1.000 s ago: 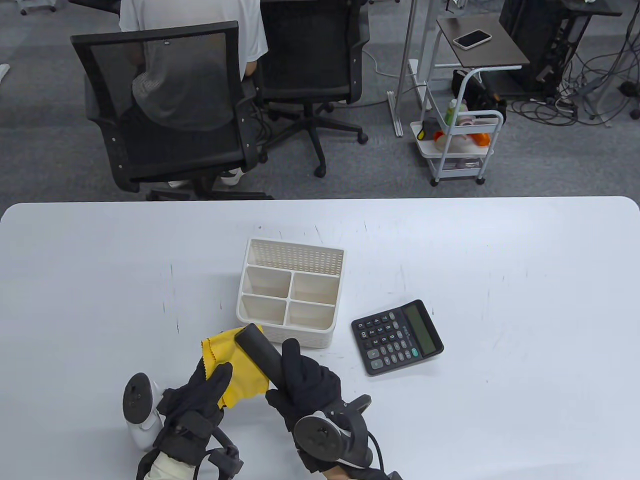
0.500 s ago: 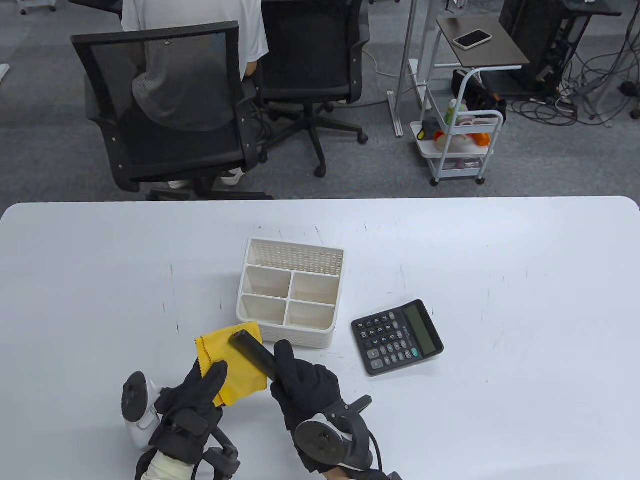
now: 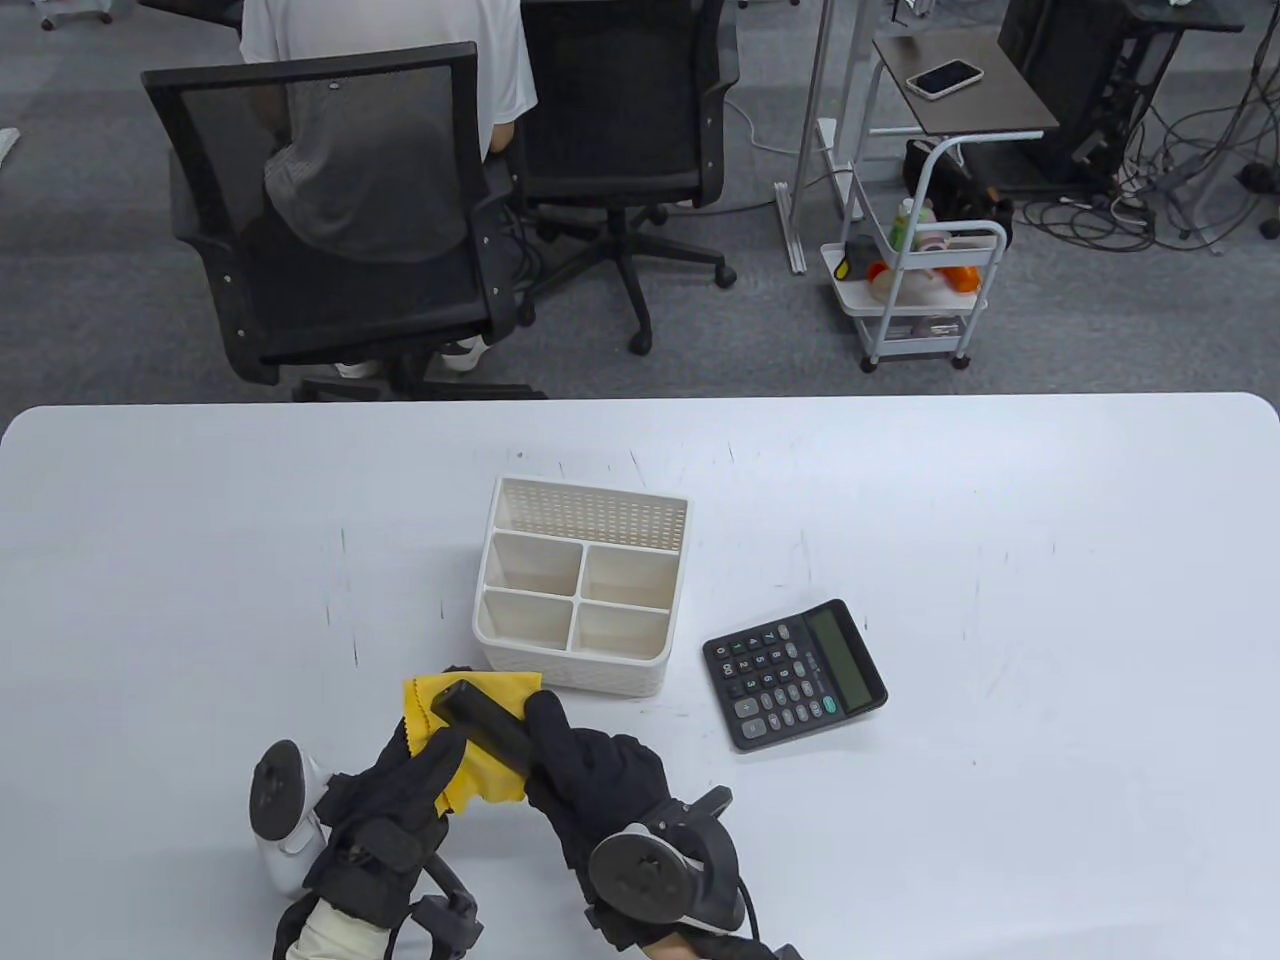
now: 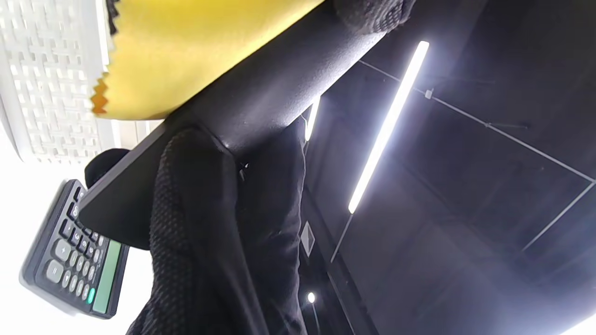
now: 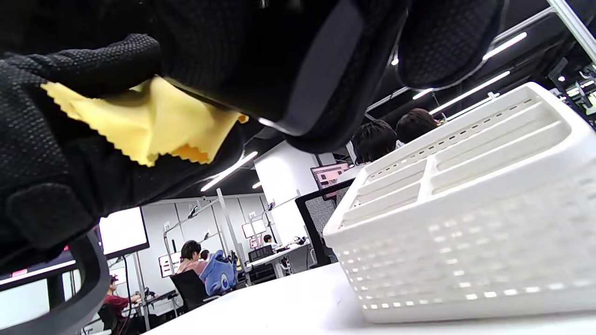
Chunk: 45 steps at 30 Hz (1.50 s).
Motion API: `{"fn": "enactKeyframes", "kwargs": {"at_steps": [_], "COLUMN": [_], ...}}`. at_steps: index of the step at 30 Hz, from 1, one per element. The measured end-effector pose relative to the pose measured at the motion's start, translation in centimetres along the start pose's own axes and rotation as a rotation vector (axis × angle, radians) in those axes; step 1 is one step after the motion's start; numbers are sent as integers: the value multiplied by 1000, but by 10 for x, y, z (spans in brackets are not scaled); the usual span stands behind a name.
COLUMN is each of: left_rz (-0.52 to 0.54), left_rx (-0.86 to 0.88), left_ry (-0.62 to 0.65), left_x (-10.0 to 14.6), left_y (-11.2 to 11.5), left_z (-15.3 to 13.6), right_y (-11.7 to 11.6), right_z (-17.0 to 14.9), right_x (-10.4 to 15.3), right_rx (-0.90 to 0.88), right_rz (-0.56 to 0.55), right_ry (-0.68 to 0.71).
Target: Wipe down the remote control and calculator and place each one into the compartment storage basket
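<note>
The right hand (image 3: 600,775) is gripping the remote control (image 3: 483,728) around its near end, fingers curled about the body, while the left hand (image 3: 400,800) is pinching the yellow cloth (image 3: 440,705) against its underside, just in front of the storage basket (image 3: 520,655) on the worktop (image 3: 1000,500). The remote looks light, stiff and smooth, likely slippery through cloth, so holding it at one end is leaving the rest free to wipe. The calculator (image 3: 795,675) is lying flat beside the basket, unwiped.

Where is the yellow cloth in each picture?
Table view: the crinkle-edged yellow cloth sits low and left of centre, under the black remote control.
Left wrist view: top left.
Right wrist view: upper left.
Shared landmark: the white plastic compartment basket.
</note>
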<state>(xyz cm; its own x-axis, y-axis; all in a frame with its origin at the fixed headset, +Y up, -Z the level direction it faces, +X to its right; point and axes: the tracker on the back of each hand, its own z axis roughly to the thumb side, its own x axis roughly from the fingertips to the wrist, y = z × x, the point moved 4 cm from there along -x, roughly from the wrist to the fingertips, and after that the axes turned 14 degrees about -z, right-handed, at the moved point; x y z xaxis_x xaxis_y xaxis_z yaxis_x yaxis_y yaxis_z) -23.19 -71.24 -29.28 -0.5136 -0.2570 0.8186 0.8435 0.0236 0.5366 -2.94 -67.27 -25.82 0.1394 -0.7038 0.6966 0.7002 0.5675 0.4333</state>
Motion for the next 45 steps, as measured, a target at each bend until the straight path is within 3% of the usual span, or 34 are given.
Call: {"fn": "enactKeyframes", "kwargs": {"at_steps": [5,10,15,19,21,25,29,35,42,45], "left_rz": [-25,-8,30,-79,-94,-199,-234,-309,-386,-363], "left_rx": [-23,-54,-333,-476,-482,-383,-371,-253,-312,-144], "left_ry": [-26,-76,-141,-192,-199,-192,-175,-259,-320,-258], "left_x": [-2,-1,-1,-7,-8,-9,-12,-11,-11,-12], "left_y": [6,4,1,15,18,23,26,21,19,18], "left_z": [-4,-8,3,4,3,-3,-3,-16,-21,-23], "right_y": [3,1,-6,-8,-5,1,11,16,35,41], "right_z": [1,12,25,44,47,41,32,16,-2,-15], "right_x": [0,3,6,9,9,4,-2,-11,-18,-19], "right_rx": [-4,110,159,231,295,278,225,118,48,-25], "right_rz": [-20,-16,9,27,10,-26,-75,-46,-138,-182], "right_ry": [-6,89,189,376,403,363,301,178,72,-12]}}
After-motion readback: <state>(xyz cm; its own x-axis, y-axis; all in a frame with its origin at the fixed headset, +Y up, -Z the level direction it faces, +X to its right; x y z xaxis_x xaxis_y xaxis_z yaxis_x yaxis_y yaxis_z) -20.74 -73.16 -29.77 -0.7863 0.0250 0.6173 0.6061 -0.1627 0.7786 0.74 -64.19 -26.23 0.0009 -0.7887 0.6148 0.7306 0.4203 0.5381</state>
